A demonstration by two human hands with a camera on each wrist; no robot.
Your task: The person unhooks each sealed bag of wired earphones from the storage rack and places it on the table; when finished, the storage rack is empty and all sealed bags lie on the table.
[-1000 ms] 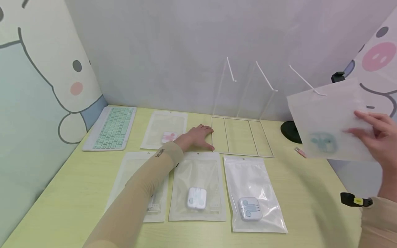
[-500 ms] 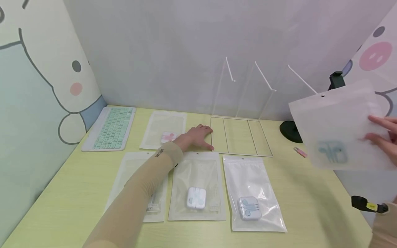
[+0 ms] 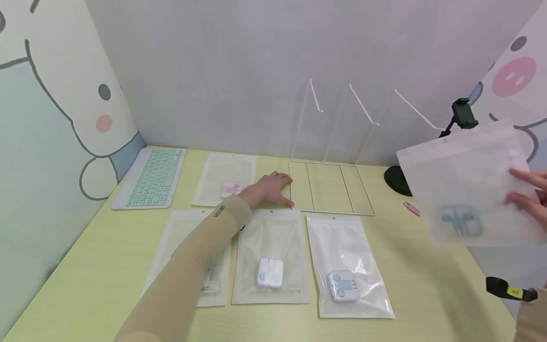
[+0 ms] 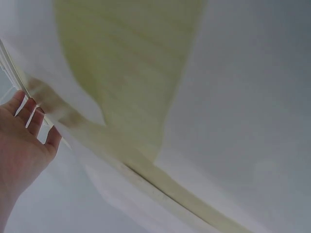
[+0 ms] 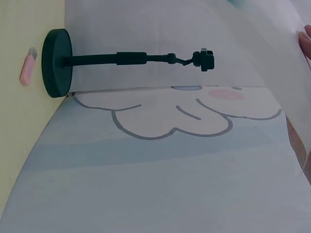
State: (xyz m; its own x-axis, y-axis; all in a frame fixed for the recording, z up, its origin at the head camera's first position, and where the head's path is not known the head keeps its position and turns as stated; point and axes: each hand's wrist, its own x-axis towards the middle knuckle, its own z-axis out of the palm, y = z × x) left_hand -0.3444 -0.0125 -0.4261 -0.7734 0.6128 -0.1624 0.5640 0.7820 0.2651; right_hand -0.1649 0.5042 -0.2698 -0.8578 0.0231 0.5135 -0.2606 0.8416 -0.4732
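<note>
My left hand rests at the left side of a white wire rack, fingers stretched out and touching its base; the left wrist view shows this hand too. At the far right, my right hand pinches the edge of a white zip bag between thumb and fingers. Teal earphones show through the bag. Its top edge lies just below the rack's rightmost hook. Part of the right hand is cut off by the frame. The right wrist view shows only some fingertips beside the bag.
More zip bags lie flat: one at the back, one partly under the left forearm, one in the middle, one at right. A keyboard, pink USB stick and black phone stand are around.
My right hand has moved right and slightly down with the zip bag. The hook tip, earlier in front of the bag, now shows above its top edge. The left hand has stayed put.
</note>
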